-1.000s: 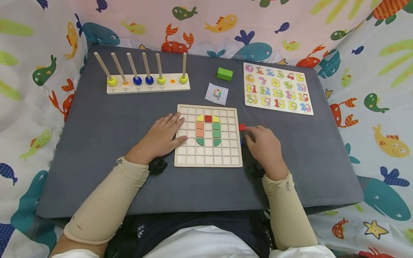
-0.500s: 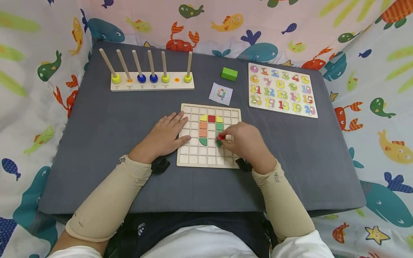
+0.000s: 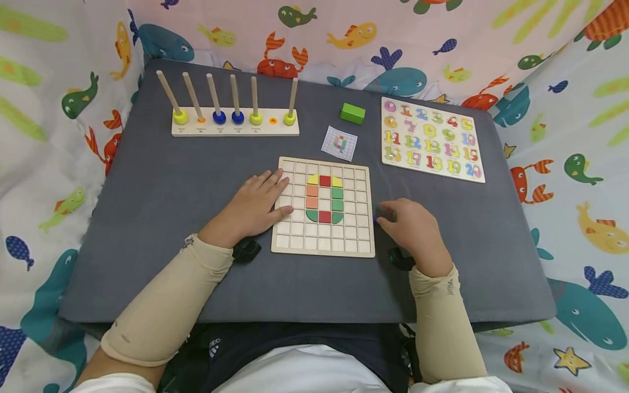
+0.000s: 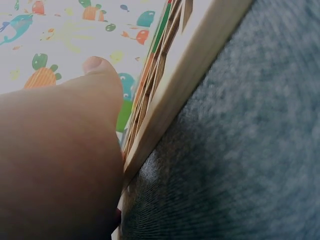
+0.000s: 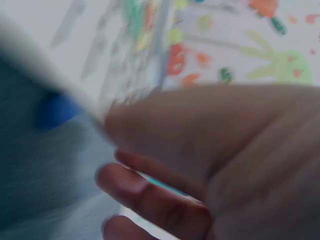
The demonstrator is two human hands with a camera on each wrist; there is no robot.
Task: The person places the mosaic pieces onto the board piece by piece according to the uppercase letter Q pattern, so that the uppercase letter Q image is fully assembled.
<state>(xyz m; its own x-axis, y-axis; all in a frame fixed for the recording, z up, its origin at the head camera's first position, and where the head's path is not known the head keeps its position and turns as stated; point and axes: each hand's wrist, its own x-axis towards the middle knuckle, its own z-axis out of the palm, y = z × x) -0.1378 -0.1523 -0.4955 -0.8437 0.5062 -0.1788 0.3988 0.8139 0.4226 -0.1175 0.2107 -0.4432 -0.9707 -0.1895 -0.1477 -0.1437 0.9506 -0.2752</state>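
A wooden grid board [image 3: 291, 243] lies flat on the grey table. A ring of coloured tiles fills its middle: red squares above and below, orange on one side, green on the other, rounded yellow and green corners. My left hand [image 3: 250, 210] rests over the board's left edge with fingers extended; its thumb [image 4: 97, 65] shows in the left wrist view. Just off the board's right edge hovers my right hand [image 3: 413, 226], fingers loosely bent with nothing between them. Close by, a small blue piece [image 5: 57, 111] lies on the cloth, mostly hidden by that hand in the head view.
Behind the board lies a pattern card [image 3: 339, 143] beside a green block [image 3: 352, 113]. A number puzzle board [image 3: 432, 169] is at the back right. At the back left stands a pegged wooden rack [image 3: 236, 129] with coloured beads.
My right hand carried a red square from beside the board onto it, let it go at the bottom of the ring, and moved back right toward the blue piece. My left hand stayed put.
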